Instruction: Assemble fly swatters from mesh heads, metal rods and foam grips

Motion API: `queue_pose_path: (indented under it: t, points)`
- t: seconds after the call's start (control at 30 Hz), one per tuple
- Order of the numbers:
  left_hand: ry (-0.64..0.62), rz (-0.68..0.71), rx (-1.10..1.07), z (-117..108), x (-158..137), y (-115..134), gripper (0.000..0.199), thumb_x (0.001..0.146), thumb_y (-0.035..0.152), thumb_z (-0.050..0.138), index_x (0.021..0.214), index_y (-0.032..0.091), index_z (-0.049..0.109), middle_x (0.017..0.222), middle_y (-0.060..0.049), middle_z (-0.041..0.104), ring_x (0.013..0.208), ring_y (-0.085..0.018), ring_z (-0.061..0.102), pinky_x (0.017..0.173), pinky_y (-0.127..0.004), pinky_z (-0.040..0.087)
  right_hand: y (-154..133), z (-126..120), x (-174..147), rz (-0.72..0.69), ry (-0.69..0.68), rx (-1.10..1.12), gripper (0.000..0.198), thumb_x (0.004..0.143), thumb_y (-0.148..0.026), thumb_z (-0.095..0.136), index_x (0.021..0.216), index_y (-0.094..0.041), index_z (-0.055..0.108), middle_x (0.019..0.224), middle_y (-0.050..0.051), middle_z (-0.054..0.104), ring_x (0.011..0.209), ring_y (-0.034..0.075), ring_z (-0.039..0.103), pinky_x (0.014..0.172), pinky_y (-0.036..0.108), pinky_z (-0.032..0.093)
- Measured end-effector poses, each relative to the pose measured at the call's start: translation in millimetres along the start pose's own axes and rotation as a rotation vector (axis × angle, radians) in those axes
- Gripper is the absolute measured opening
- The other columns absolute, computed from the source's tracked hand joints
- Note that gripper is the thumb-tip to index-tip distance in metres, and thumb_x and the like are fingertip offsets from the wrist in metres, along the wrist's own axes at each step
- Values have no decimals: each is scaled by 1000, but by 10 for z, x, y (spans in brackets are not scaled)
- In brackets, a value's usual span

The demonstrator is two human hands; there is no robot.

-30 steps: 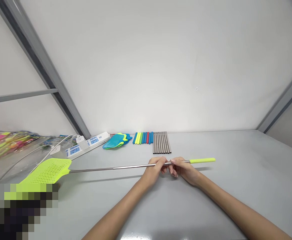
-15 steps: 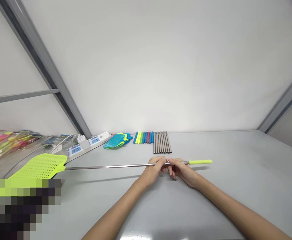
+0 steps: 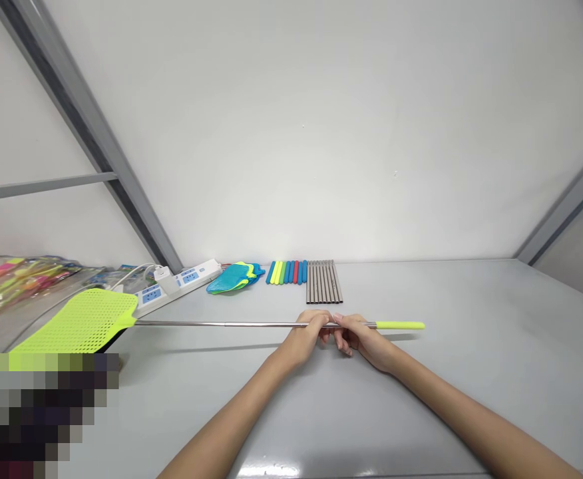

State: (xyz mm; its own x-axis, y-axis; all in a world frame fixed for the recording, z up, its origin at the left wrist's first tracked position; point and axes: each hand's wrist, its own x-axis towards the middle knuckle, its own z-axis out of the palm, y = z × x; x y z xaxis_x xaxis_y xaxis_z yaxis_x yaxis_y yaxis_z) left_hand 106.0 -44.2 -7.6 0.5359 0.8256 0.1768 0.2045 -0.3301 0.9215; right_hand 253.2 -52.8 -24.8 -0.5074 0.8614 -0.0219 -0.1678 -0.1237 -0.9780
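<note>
A fly swatter (image 3: 192,324) with a long thin metal rod lies level across my view, just above the table. Its yellow-green perforated head (image 3: 84,320) is at the left and its yellow-green grip (image 3: 400,325) at the right. My left hand (image 3: 305,337) is closed around the rod near its middle, thumb on top. Close beside it, my right hand (image 3: 364,338) pinches the rod just left of the grip, its lower fingers curled beneath. The two hands' fingertips nearly meet, and part of the rod is hidden behind them.
Behind the hands lie a row of metal tubes (image 3: 324,282), several coloured grips (image 3: 286,272) and a stack of blue and yellow-green swatter heads (image 3: 232,279). A white power strip (image 3: 182,287) with a cable and plastic-wrapped colourful packs (image 3: 26,283) sit to the left. A pixelated patch covers the lower left.
The swatter's head end has risen slightly, so the rod lies more nearly level. Both hands keep their grip in almost the same place.
</note>
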Motion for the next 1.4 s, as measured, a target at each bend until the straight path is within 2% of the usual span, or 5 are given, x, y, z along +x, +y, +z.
queue_pose_path:
  t: [0.33,0.83,1.03,1.23,1.4]
  points:
    - [61,-18,15,2,-11,-31,29,78,25,26,65,14,49,60,-2,53,59,-13,47,55,-24,34,14,-15,9,15,5,20,43,77,-43,40,50,-13,53,46,0,42,42,8,36,42,22,26]
    - [79,-1,29,12,-16,-26,28,78,24,27,60,15,47,57,0,52,58,-12,46,56,-23,33,13,-24,13,22,-16,6,46,77,-45,38,49,-12,53,49,2,46,42,7,36,41,22,26]
    - [-5,-2,-149,26,2,41,35,79,24,24,57,13,49,58,-4,57,59,-14,49,58,-24,37,-16,8,8,15,-38,17,46,77,-48,34,55,-13,55,56,3,51,44,8,38,42,21,27]
    - [-72,-70,-365,34,30,50,51,82,40,22,50,12,49,51,-6,55,49,-12,50,56,-25,38,-34,8,8,24,-52,39,47,78,-48,33,54,-13,53,55,5,55,46,10,42,42,21,27]
    - [-140,-118,-455,62,49,46,45,80,41,30,58,10,55,60,-7,57,48,-11,50,53,-25,38,-27,-24,11,-31,-13,98,43,78,-40,37,44,-14,45,46,4,50,51,14,50,46,24,29]
